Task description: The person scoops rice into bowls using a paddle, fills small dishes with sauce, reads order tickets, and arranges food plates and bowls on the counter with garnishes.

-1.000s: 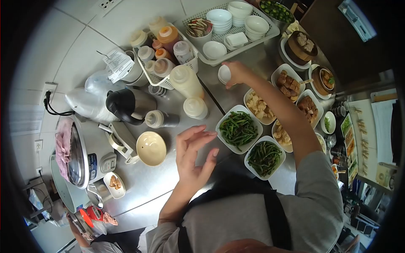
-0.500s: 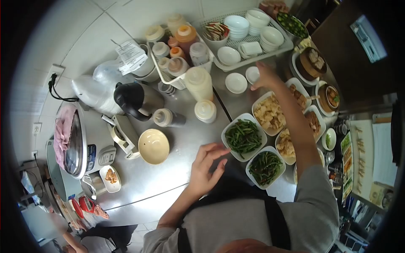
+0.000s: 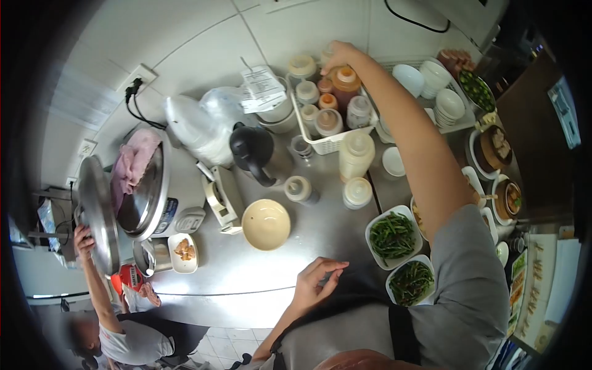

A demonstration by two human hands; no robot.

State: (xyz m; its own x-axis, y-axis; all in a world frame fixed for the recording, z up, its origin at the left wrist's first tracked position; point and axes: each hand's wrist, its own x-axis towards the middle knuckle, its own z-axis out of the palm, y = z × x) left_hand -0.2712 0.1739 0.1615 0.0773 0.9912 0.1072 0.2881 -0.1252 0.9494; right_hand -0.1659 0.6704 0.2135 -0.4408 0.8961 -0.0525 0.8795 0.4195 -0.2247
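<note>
Orange is the cap of the bottle (image 3: 343,91) in the white basket (image 3: 327,145), by the wall at the back of the bench (image 3: 216,268). The bottle stands up, its long way going up and down, its top pointing up. The right hand (image 3: 340,56) is right by the cap, fingers bent; I cannot tell if it holds anything. The left hand (image 3: 315,283) is half curled, with nothing in it.

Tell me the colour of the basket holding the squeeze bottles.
White; the basket shows in the head view, the only one here.
</note>
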